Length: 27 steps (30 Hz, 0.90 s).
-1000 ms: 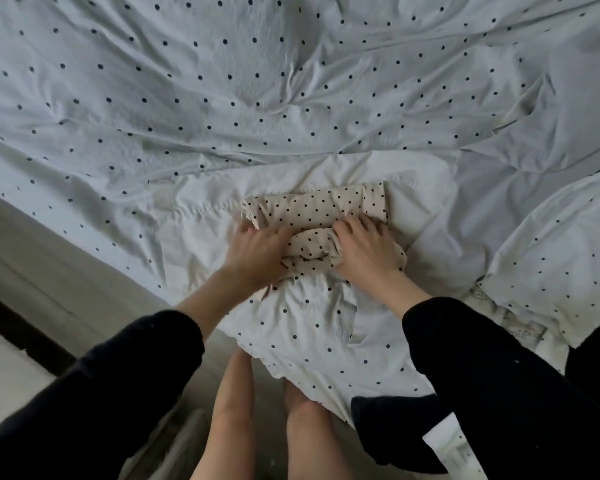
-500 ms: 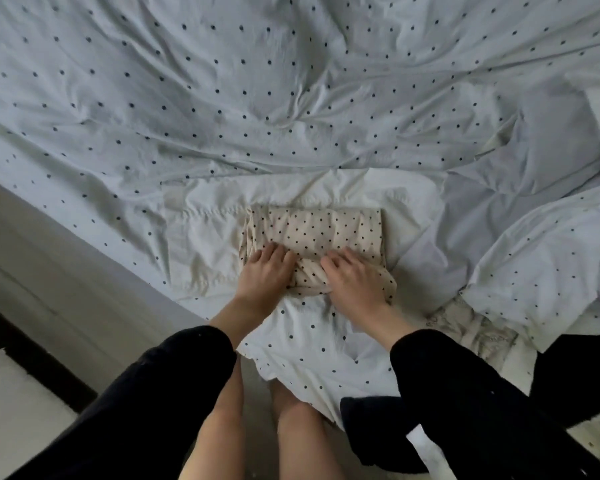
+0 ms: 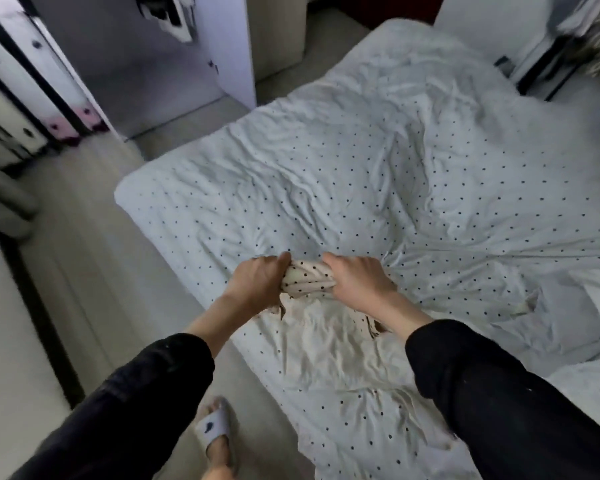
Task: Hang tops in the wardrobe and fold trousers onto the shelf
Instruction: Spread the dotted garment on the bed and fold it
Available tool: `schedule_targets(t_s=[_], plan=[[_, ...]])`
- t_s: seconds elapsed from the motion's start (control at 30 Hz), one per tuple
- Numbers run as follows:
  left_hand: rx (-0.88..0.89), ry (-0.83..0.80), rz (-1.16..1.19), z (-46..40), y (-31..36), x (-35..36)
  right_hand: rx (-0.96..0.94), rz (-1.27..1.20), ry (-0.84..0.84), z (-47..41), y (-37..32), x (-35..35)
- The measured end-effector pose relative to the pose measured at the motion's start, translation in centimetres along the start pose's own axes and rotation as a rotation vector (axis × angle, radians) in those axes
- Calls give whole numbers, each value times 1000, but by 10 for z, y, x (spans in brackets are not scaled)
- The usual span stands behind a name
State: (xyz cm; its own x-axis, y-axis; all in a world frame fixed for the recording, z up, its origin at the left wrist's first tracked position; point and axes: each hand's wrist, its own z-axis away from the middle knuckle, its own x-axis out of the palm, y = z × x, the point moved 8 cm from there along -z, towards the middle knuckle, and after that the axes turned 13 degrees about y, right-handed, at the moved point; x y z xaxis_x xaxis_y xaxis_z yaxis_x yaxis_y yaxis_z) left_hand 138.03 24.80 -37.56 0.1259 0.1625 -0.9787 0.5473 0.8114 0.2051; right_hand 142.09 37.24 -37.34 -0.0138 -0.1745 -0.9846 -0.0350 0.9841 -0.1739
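While both hands grip it, folded trousers lie approx. left-right

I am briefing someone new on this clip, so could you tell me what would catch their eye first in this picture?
First, the two hands at the centre: the left hand and the right hand grip a cream, black-dotted folded garment between them, just above the bed. Next, the rumpled white dotted bedsheet fills most of the view. At the upper left an open wardrobe door stands beyond the bed's far corner.
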Motion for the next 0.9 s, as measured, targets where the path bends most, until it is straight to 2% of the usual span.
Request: schedule_targets(t_s=[0.07,0.17,0.23,0.5,0.6,0.9], plan=[[35,178,-32,3,-30,-32,-80,79,152,-29,-35,-21],[111,499,-27,10,-118,-82,-202,145,436,-87,-121,-43],[145,616,-49,10,-173,-103,-245,111,579,-120,-169,-45],[119,745,-195,-11,-360,-169,-420,48,746,-265,-316,-40],[84,735,-209,-42,-411,-186,-463,61,790,-325,-343,-46],[175,872,-437,-208,-549,-276,-556,98,964,-552,-378,-89]])
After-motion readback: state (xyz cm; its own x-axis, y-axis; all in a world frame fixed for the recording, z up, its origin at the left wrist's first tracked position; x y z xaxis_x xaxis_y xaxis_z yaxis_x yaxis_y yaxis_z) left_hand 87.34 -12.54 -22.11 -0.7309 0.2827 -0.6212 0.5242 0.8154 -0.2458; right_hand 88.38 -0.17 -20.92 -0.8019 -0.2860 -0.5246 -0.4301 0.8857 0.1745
